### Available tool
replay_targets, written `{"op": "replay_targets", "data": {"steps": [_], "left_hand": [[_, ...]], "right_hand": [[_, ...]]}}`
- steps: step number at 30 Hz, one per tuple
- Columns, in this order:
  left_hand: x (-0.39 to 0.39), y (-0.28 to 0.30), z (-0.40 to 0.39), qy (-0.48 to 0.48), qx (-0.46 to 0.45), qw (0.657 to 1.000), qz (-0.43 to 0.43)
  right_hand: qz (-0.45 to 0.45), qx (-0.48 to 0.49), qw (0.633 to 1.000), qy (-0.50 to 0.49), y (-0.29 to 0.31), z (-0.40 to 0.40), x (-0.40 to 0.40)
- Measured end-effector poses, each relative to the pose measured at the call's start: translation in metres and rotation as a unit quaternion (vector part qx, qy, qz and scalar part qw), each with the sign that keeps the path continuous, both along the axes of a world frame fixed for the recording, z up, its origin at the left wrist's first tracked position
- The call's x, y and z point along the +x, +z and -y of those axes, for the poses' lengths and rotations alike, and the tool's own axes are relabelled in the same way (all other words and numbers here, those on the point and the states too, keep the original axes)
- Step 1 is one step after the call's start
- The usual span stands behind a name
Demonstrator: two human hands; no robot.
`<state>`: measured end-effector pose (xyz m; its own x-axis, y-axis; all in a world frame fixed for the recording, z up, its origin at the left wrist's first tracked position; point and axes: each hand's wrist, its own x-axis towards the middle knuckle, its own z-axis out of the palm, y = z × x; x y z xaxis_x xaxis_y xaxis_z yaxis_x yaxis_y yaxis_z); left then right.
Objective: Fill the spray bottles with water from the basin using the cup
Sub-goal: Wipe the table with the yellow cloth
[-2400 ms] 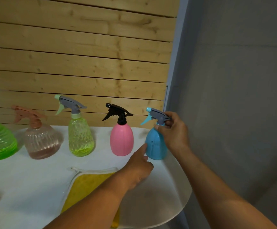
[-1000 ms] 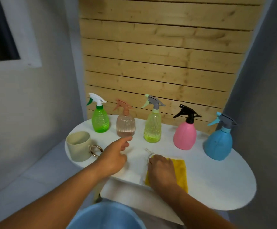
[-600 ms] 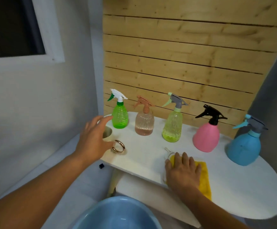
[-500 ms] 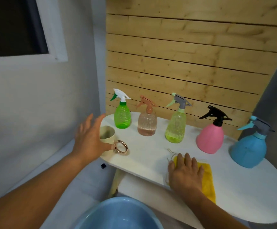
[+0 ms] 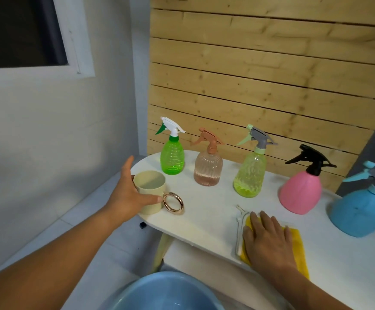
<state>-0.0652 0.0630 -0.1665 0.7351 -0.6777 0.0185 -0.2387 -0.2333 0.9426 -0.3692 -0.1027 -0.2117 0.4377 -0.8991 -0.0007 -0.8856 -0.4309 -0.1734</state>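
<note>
Left hand (image 5: pixel 129 195) wrapped the cream cup (image 5: pixel 150 191) at table's (image 5: pixel 206 217) 9 o'clock end.
Right hand (image 5: pixel 266 237) lay flat on yellow cloth (image 5: pixel 298 249) (holding nothing); the cup sat by the edge, so a loose grip might drop it beside the basin (image 5: pixel 162 291).

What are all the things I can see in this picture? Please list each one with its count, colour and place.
spray bottles: five, in a row at the back of the table: green, peach, yellow-green, pink, blue
cup: one, cream with a gold ring handle, left end of the table
cloth: one, yellow with white edge, front of the table
table: one, white, against a wooden slat wall
basin: one, blue, below the table's front edge
window: one, white frame, upper left
left hand: one, around the cup
right hand: one, flat on the cloth
</note>
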Motion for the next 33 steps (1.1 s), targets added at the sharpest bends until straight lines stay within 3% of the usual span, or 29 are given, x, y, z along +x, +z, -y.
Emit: {"op": "replay_targets", "data": {"steps": [12, 24, 33], "left_hand": [[0.017, 0.082, 0.013, 0.005, -0.055, 0.997, 0.05], [0.042, 0.089, 0.009, 0.002, -0.053, 0.997, 0.049], [0.049, 0.067, 0.0, 0.015, -0.041, 0.999, 0.03]], "right_hand": [[0.015, 0.022, 0.999, 0.043, 0.001, -0.027, 0.129], [0.041, 0.012, 0.975, 0.216, 0.005, -0.051, 0.276], [0.069, 0.026, 0.957, 0.279, 0.001, -0.063, 0.276]]}}
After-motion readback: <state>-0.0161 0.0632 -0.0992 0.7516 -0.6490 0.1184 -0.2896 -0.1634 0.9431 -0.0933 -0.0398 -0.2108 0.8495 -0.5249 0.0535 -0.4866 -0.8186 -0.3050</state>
